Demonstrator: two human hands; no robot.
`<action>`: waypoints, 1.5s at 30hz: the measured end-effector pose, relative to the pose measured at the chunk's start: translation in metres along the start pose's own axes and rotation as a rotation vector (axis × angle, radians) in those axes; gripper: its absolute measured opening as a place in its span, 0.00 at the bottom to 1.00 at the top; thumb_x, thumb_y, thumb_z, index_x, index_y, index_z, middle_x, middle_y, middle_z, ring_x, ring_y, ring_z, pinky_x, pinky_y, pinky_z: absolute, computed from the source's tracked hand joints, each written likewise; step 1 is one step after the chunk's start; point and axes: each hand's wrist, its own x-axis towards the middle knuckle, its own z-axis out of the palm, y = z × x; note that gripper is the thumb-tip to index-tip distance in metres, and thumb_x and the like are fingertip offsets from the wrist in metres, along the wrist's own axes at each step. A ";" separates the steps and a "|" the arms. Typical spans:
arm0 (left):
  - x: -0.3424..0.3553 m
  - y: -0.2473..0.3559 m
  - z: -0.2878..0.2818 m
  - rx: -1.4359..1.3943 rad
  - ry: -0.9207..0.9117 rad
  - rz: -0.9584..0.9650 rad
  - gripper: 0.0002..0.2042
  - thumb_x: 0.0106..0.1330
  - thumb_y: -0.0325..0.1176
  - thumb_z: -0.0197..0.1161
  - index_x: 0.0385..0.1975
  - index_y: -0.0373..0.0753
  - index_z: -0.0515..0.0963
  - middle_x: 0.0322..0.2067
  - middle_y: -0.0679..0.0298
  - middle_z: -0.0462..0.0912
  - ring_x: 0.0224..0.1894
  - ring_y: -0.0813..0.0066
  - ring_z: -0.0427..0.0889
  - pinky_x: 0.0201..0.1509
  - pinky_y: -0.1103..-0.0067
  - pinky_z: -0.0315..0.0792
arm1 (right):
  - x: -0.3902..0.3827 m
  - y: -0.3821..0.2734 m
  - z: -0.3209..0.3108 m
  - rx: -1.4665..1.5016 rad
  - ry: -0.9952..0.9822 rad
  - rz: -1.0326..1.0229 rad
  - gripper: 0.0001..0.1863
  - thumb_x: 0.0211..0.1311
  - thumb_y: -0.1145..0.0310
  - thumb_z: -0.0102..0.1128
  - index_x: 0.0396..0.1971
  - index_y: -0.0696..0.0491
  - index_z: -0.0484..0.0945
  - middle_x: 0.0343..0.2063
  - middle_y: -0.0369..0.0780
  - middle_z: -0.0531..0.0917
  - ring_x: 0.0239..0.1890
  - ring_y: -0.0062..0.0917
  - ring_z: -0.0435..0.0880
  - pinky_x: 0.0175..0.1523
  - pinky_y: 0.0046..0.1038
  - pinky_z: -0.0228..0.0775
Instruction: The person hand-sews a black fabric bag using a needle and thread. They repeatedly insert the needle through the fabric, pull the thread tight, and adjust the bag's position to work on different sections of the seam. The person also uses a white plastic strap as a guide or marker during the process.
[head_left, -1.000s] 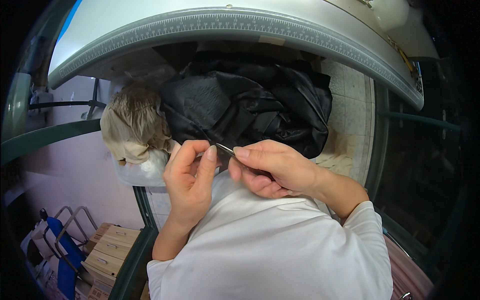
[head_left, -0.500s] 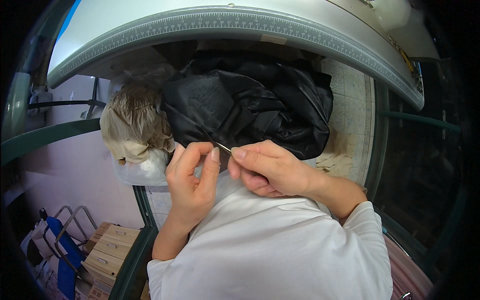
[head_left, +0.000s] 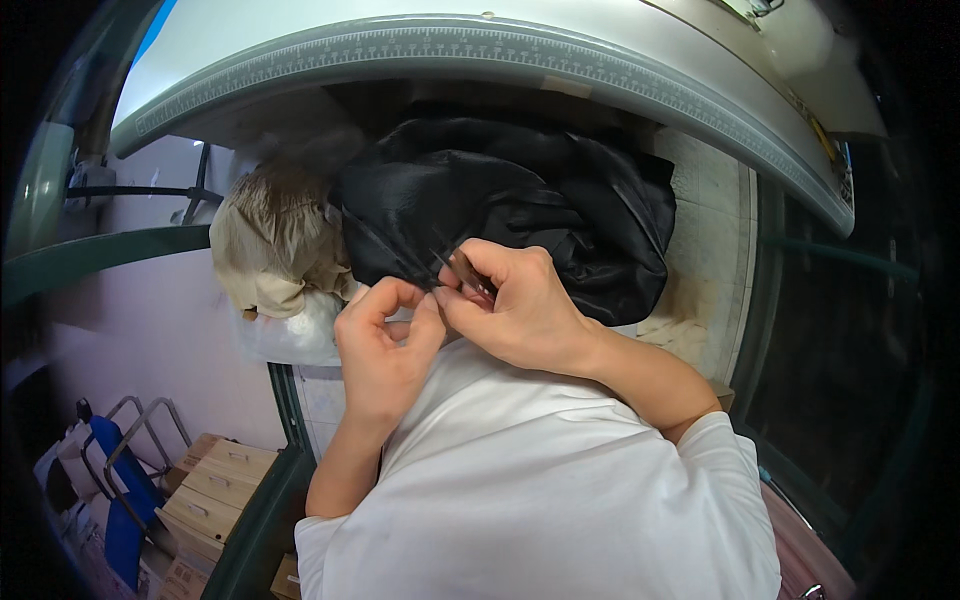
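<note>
Fingertips of the left hand (head_left: pixel 385 345) and right hand (head_left: pixel 515 305) meet, pinched together on a thin dark needle-like tool (head_left: pixel 465 275) at the near edge of the black fabric (head_left: pixel 520 205), probably so the small spot is kept steady and close to the eyes. That fabric lies bunched on the pale surface (head_left: pixel 700 250), with beige cloth (head_left: pixel 270 240) beside it on the left and a curved grey rim (head_left: pixel 480 45) beyond.

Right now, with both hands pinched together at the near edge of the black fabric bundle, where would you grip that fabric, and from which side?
Probably at its near edge, from the person's own side. The black fabric lies bunched under the curved grey surface, which blocks the far side. The left hand and right hand already meet at that near fold, where creases give the fingers something thin to pinch.
</note>
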 end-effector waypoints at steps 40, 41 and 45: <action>0.008 -0.002 -0.020 0.224 0.048 0.087 0.03 0.69 0.24 0.57 0.34 0.31 0.77 0.26 0.64 0.79 0.21 0.78 0.75 0.25 0.80 0.69 | -0.005 0.016 -0.038 0.107 -0.107 0.229 0.08 0.48 0.75 0.61 0.21 0.61 0.70 0.16 0.34 0.69 0.22 0.14 0.66 0.28 0.22 0.62; 0.004 0.007 -0.029 -0.178 -0.050 -0.238 0.05 0.69 0.26 0.59 0.36 0.30 0.78 0.26 0.67 0.78 0.25 0.85 0.74 0.26 0.84 0.68 | -0.003 0.018 -0.044 0.131 -0.094 0.274 0.08 0.48 0.75 0.61 0.20 0.60 0.70 0.16 0.33 0.69 0.22 0.14 0.66 0.28 0.22 0.62; 0.008 0.006 -0.027 -0.666 -0.199 -0.202 0.07 0.69 0.28 0.61 0.39 0.29 0.78 0.28 0.69 0.79 0.26 0.87 0.73 0.29 0.88 0.66 | 0.013 -0.006 -0.068 -0.114 -0.061 0.060 0.07 0.53 0.70 0.67 0.27 0.58 0.80 0.17 0.34 0.75 0.23 0.13 0.71 0.27 0.22 0.63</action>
